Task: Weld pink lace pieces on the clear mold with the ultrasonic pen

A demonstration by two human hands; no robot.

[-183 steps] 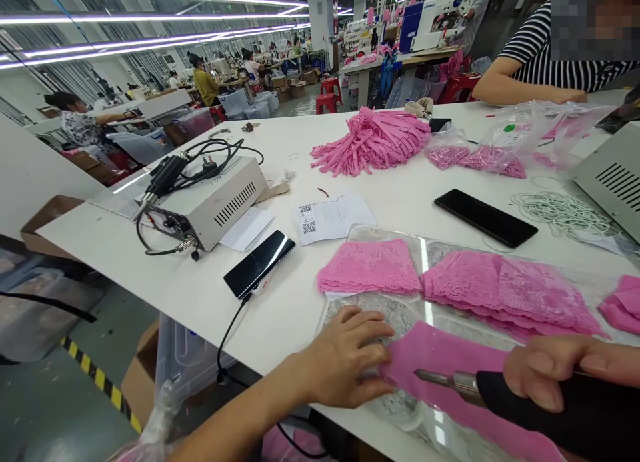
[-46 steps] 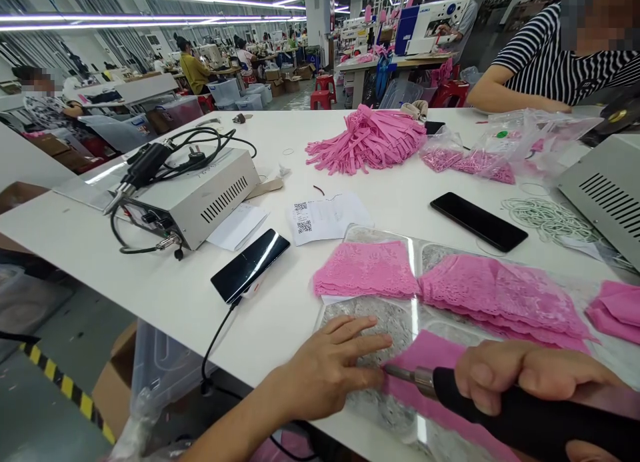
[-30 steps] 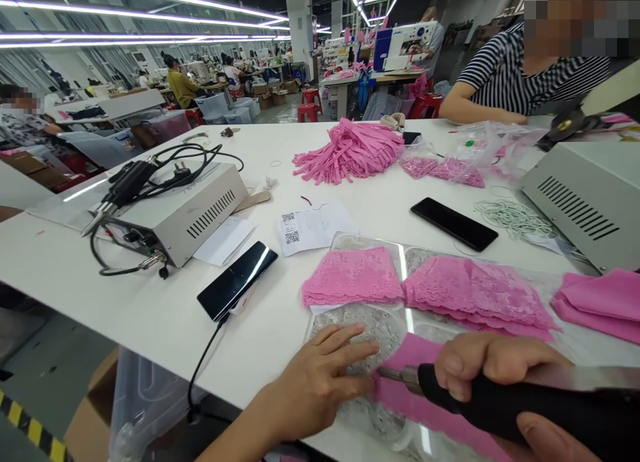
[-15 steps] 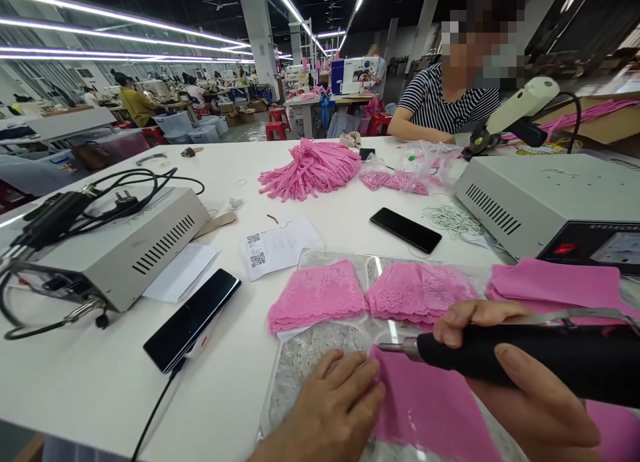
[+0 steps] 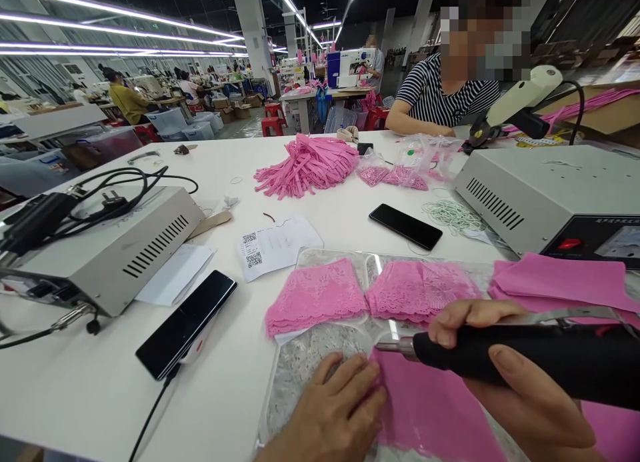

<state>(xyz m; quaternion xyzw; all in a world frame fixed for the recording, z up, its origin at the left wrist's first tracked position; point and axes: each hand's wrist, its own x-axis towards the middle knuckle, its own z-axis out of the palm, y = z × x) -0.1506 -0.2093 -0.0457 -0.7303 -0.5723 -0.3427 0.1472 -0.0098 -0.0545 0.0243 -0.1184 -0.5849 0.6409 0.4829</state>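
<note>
My left hand (image 5: 327, 415) lies flat with fingers spread, pressing the left edge of a plain pink fabric piece (image 5: 435, 415) onto a clear plate (image 5: 290, 395) with grey lace under it. My right hand (image 5: 520, 389) is wrapped round a black hand tool (image 5: 525, 359). The tool's metal tip (image 5: 393, 346) points left and hovers just above the fabric's top corner, near my left fingertips. Two stacks of pink lace (image 5: 315, 295) (image 5: 420, 289) lie on the plate just beyond.
A grey control box (image 5: 545, 195) stands at right, another with cables (image 5: 105, 249) at left. Two black phones (image 5: 185, 323) (image 5: 406, 226), a paper slip (image 5: 277, 243), pink strips (image 5: 307, 165), bagged pink pieces (image 5: 400, 172) and folded pink cloth (image 5: 560, 285) lie about. A person in a striped top (image 5: 440, 92) sits opposite.
The view has swung right and up, bringing the right-hand control box into sight. The tool tip has slid leftward along the pink fabric toward my left fingers, which stay pressed on the edge.
</note>
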